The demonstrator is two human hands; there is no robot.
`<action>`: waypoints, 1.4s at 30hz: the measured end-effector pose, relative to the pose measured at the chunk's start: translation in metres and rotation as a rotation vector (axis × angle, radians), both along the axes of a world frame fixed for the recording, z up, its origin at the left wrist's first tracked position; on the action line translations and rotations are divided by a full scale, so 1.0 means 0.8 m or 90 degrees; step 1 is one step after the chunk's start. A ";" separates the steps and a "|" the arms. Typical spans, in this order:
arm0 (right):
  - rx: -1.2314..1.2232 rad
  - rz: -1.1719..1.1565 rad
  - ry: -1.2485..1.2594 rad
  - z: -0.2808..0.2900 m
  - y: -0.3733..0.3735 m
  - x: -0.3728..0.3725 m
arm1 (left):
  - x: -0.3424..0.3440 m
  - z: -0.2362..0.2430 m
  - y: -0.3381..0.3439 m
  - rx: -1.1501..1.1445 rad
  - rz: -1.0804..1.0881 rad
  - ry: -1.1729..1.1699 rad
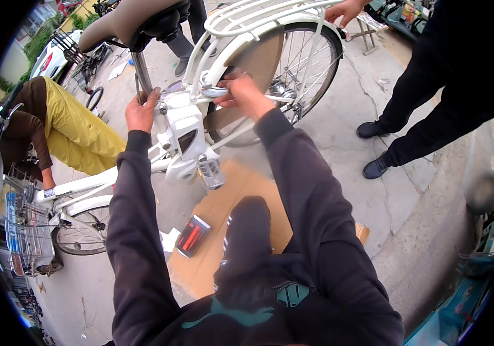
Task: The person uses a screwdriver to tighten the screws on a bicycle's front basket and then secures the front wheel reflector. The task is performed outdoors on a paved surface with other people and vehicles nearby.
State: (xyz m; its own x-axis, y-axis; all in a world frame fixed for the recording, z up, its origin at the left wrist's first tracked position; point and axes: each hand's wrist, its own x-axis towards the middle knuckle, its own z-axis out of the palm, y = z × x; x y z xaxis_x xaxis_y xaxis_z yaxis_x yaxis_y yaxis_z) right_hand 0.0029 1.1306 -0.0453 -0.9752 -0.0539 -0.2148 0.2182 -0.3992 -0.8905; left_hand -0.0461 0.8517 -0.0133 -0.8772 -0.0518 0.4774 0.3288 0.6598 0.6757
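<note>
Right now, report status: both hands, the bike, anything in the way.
Left hand grips seat post. Right hand on white frame by rear wheel. Another person's hand rests on rear rack. Red-black box on cardboard below.

Daylight, soft and even; faint shadows on pavement (339, 132). Centre sharp. Strong fisheye bending, black vignette at rim; edges smeared.

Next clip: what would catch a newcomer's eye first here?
A white bicycle fills the upper middle. The left hand grips its seat post under the tan saddle; the right hand works at the frame by the rear wheel. Below, a red-and-black box lies on cardboard.
</note>
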 end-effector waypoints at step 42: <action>0.066 0.148 0.025 -0.005 -0.025 0.002 | -0.012 -0.019 -0.022 0.016 -0.007 -0.002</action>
